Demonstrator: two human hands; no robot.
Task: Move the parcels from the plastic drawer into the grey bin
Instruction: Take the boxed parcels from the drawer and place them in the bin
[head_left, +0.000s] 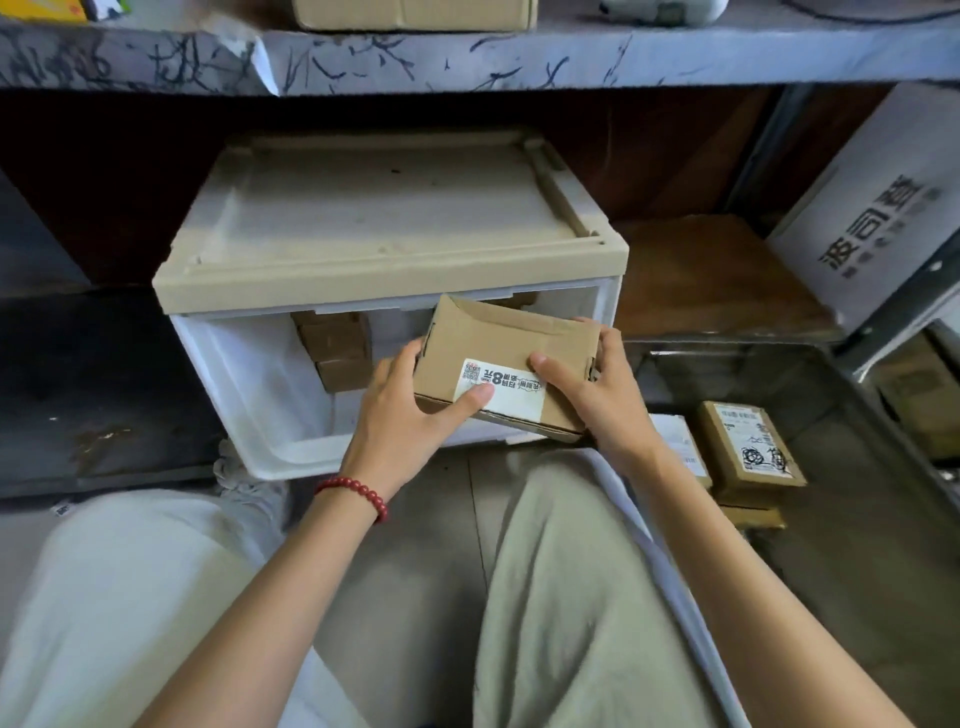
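Observation:
A flat brown cardboard parcel (511, 353) with a white label is held over the open white plastic drawer (260, 405). My left hand (405, 415) grips its left side, thumb on the label. My right hand (592, 389) grips its right side, thumb on top. Several more brown parcels (335, 348) are stacked inside the drawer at the back. The grey bin (841, 395) stands to the right and holds a labelled parcel (748, 447) and others beside and under it.
The drawer sits in a unit with a beige top (384, 218) under a scratched shelf (467, 57). A white printed carton (878, 208) leans at the right. My knees in light trousers (566, 571) fill the foreground.

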